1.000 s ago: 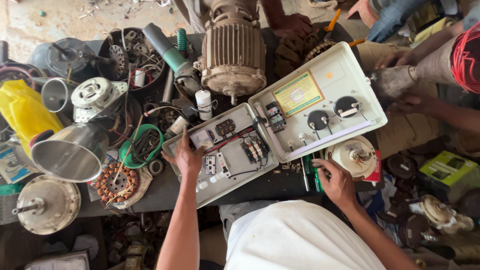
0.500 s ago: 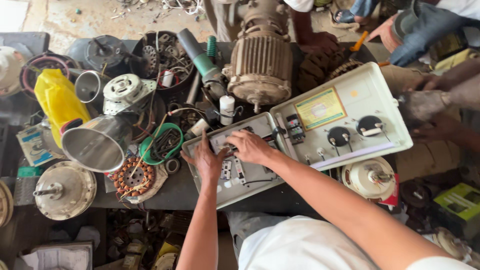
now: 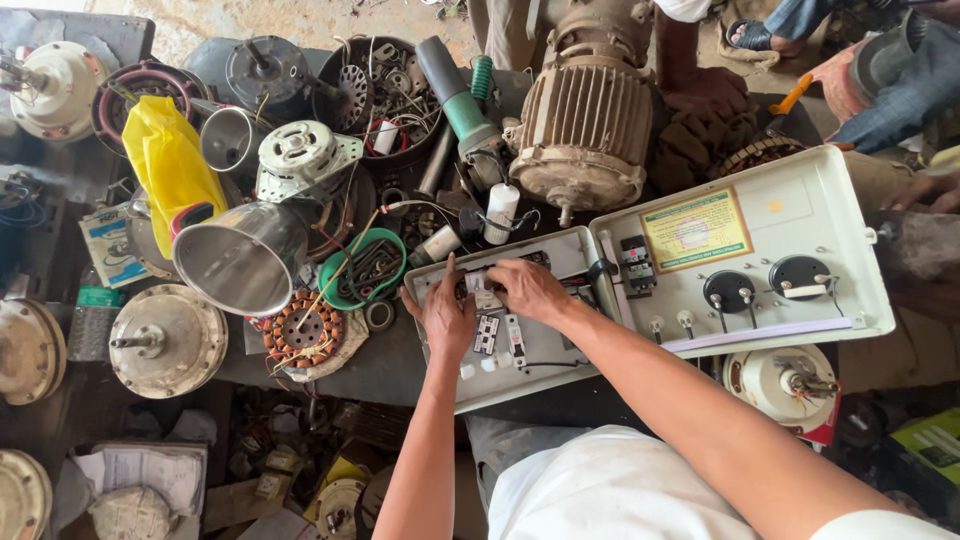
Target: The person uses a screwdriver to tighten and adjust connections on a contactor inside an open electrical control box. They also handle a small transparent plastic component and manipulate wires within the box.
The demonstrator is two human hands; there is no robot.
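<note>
Single head view, looking steeply down, close over cluttered workbench (image 3: 380,365); no second view.

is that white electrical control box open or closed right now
Open: the control box lid is swung flat aside, exposing switches and wiring under both hands.
</note>
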